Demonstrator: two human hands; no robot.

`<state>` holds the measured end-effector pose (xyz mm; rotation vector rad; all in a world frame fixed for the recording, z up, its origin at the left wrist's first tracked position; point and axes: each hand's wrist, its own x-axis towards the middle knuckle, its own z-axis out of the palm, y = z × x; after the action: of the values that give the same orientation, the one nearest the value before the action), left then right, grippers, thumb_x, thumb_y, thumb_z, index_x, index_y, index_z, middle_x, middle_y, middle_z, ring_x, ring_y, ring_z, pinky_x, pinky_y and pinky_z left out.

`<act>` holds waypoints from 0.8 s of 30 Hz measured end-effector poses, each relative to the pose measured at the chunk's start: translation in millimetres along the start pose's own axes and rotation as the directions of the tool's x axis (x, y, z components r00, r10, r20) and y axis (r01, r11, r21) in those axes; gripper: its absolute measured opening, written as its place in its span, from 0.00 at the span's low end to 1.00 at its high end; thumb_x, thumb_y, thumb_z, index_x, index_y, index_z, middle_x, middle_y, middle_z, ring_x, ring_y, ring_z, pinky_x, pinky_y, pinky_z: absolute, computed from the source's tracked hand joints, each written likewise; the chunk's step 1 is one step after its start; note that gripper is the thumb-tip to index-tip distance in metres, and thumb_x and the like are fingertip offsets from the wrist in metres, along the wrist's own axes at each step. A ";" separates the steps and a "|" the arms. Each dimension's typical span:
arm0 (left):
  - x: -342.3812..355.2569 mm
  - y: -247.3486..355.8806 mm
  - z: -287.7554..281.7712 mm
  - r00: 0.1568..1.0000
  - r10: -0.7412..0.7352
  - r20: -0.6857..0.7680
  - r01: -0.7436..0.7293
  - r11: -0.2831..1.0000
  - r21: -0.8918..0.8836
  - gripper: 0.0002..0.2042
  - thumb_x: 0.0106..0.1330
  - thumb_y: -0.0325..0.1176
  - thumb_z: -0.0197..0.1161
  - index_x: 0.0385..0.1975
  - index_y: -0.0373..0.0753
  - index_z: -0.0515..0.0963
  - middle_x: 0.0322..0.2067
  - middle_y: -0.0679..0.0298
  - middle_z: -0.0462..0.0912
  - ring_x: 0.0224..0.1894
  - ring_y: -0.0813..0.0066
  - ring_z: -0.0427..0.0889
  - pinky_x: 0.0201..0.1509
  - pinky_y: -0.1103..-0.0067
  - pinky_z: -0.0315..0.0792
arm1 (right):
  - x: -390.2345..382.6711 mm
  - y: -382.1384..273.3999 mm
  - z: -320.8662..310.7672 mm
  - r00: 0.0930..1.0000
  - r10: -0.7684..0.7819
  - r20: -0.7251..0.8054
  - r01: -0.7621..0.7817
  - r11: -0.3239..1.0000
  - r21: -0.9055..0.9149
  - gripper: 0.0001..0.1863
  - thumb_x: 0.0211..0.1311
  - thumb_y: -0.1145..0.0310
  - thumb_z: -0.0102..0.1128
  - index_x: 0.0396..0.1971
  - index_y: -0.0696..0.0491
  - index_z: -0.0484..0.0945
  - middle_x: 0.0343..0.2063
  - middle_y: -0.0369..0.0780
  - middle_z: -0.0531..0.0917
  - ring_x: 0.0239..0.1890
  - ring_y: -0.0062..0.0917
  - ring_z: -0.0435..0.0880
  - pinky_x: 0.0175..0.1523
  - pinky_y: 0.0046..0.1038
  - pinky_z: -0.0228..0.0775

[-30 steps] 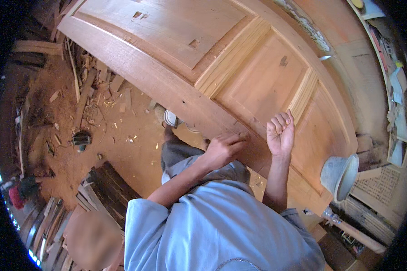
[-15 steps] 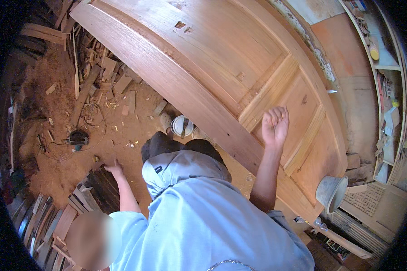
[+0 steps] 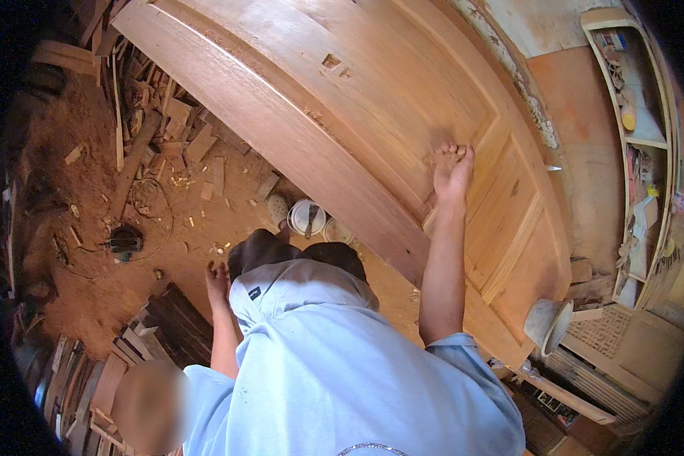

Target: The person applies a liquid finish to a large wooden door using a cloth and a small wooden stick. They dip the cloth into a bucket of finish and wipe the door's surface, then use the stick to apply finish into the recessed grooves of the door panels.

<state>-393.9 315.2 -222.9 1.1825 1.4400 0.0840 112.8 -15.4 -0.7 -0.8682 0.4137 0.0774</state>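
Observation:
A large panelled wooden door (image 3: 304, 144) lies slantwise before me, its long near edge running from upper left to lower right. Over its inner panels hangs my right hand (image 3: 454, 173), fingers curled in and dusty brown. Whatever lies in that palm, if anything, is too small to make out. My left hand (image 3: 217, 283) is low at my left side, off the door, fingers loosely apart with nothing seen in them. Two small rectangular recesses (image 3: 333, 64) are cut in the door's upper panel. Sawdust lies along the grooves.
A white tub (image 3: 307, 217) with a dark tool across it stands by my foot. Left of it are a corded power tool (image 3: 125, 240) and scrap wood (image 3: 178, 121). A grey bucket (image 3: 547, 325) is at the door's right end, near a cluttered shelf (image 3: 646, 142).
My right hand has moved a little up and left over the door, its arm stretched further. My left hand has dropped in closer to my body. The view has shifted slightly.

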 end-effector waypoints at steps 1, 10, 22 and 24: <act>5.2 18.9 0.8 1.000 -0.001 -0.011 0.001 1.000 -0.014 0.24 0.72 0.40 0.54 0.63 0.37 0.60 0.46 0.59 0.79 0.44 0.72 0.80 0.44 0.78 0.71 | -1.0 0.2 3.4 1.000 0.001 -0.004 -0.001 1.000 -0.026 0.17 0.73 0.61 0.44 0.21 0.47 0.62 0.21 0.35 0.68 0.30 0.27 0.68 0.41 0.30 0.62; 46.9 46.8 14.6 0.990 0.130 0.054 -0.125 0.989 -0.080 0.24 0.72 0.42 0.54 0.62 0.39 0.62 0.44 0.60 0.80 0.41 0.74 0.81 0.42 0.79 0.72 | -6.8 7.4 13.1 0.995 -0.102 -0.011 0.101 0.990 -0.096 0.17 0.73 0.59 0.44 0.21 0.46 0.60 0.18 0.32 0.60 0.23 0.22 0.58 0.34 0.27 0.55; 119.2 -69.4 0.4 0.929 0.291 0.230 -0.314 0.947 0.069 0.25 0.70 0.43 0.57 0.60 0.36 0.61 0.40 0.54 0.81 0.37 0.73 0.81 0.39 0.75 0.74 | 4.8 -8.2 7.5 0.991 0.073 0.113 -0.123 0.834 0.538 0.15 0.63 0.76 0.44 0.16 0.48 0.59 0.15 0.32 0.54 0.18 0.21 0.52 0.29 0.25 0.49; 120.7 -60.2 0.2 0.955 0.220 0.201 -0.235 0.971 0.051 0.25 0.70 0.43 0.57 0.61 0.37 0.61 0.41 0.54 0.81 0.38 0.72 0.81 0.39 0.76 0.74 | -1.3 4.4 33.4 0.978 0.193 0.084 -0.207 0.803 0.559 0.14 0.62 0.76 0.46 0.16 0.48 0.59 0.17 0.31 0.56 0.18 0.20 0.53 0.30 0.25 0.50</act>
<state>-401.6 367.7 -346.9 1.3767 1.1410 0.0729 121.3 12.8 15.7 -0.2287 0.4728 0.1509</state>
